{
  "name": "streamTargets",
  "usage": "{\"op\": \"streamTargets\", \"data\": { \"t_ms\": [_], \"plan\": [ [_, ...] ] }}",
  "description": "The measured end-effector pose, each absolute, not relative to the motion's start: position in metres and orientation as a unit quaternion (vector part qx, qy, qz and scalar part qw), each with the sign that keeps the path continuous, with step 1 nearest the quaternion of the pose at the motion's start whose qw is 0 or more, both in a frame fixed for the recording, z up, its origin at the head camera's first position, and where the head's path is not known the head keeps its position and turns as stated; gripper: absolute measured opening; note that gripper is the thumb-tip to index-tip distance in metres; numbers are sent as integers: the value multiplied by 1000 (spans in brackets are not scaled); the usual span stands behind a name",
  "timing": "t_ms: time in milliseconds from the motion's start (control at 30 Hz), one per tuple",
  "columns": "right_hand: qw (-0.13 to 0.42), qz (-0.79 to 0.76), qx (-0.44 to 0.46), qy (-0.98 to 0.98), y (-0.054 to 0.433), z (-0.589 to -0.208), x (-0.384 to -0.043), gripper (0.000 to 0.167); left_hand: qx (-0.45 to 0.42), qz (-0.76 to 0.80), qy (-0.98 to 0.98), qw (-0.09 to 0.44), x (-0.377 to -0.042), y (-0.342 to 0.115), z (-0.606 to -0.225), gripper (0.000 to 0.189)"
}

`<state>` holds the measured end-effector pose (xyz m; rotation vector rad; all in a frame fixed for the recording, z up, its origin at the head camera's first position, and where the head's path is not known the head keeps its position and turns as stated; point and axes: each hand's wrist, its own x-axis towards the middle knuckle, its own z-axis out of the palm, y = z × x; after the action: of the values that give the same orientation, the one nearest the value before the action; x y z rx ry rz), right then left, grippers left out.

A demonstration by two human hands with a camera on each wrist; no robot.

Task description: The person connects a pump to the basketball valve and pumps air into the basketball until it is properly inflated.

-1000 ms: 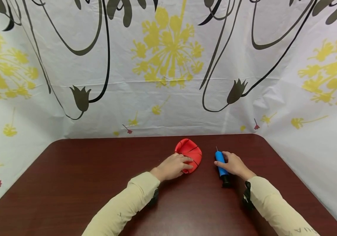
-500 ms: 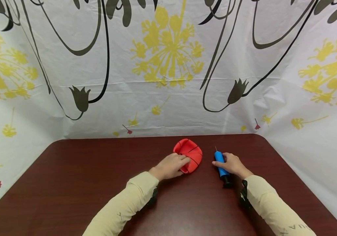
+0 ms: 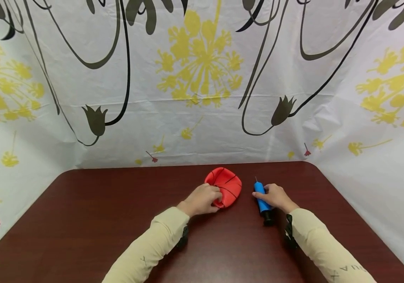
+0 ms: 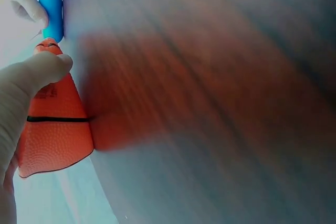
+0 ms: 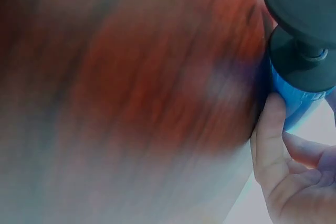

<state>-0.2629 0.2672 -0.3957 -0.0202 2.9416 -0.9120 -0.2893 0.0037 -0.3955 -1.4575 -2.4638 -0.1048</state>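
A deflated red ball (image 3: 231, 185) with black seam lines lies limp near the far side of the table. My left hand (image 3: 202, 199) pinches its near left part, fingers curled into the folds. In the left wrist view the thumb lies across the ball's pebbled skin (image 4: 58, 145). To the right, my right hand (image 3: 277, 196) holds a blue hand pump (image 3: 259, 188) around its barrel, thumb on the left side. A thin needle (image 3: 256, 179) points away from me at the pump's far end. Its black handle (image 5: 310, 9) faces the right wrist camera, on my side.
Both things are on a dark reddish-brown table (image 3: 99, 220) with rounded far corners. Behind it and along both sides hangs a white curtain (image 3: 145, 118) printed with yellow and grey flowers.
My left fingers, spread over the ball at first, have curled in and now pinch its near edge. My right hand and the pump have shifted slightly left, towards the ball.
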Motion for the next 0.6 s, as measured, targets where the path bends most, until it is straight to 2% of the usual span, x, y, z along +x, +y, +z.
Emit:
{"op": "streamTargets", "data": {
  "t_ms": [367,600],
  "plan": [
    [79,-379,20,922,273,-391,-259,65,-474,-34,-867,147,-286,9,-397,15],
    [86,-399,17,913,279,-390,-257,69,-471,-68,-863,172,-288,5,-392,12]
  ]
}}
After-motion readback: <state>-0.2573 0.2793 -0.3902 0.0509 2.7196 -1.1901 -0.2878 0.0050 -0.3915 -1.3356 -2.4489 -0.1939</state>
